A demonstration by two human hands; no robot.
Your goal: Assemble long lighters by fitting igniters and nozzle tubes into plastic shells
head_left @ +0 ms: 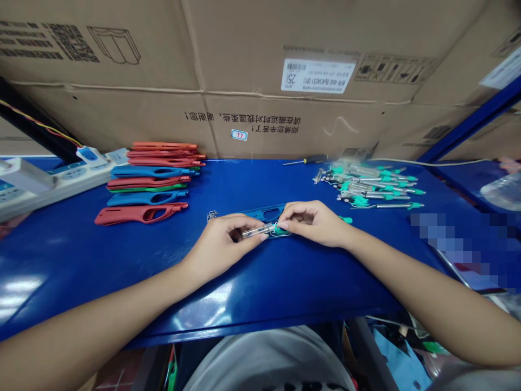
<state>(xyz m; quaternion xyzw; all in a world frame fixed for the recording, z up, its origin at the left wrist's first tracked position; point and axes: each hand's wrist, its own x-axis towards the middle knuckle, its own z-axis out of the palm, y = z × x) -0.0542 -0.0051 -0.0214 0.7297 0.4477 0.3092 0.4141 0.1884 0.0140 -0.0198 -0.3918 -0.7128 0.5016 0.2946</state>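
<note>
My left hand is closed in a pinch around a clear tube, which looks like the fuel tank of a long-necked lighter. The fingertips of my right hand are closed on the green part at the tube's right end; a thin white wire loops beneath it. A green tip sticks out past my right hand. Just behind the hands, a blue lighter casing half lies on the table, partly hidden by my fingers. Small screws lie in a pile left of the casing.
On the left, several red, blue, green and orange lighter casings lie in a row beside a white power strip. Several lighter inner assemblies with green tips are heaped at the right. A screwdriver lies before the cardboard boxes.
</note>
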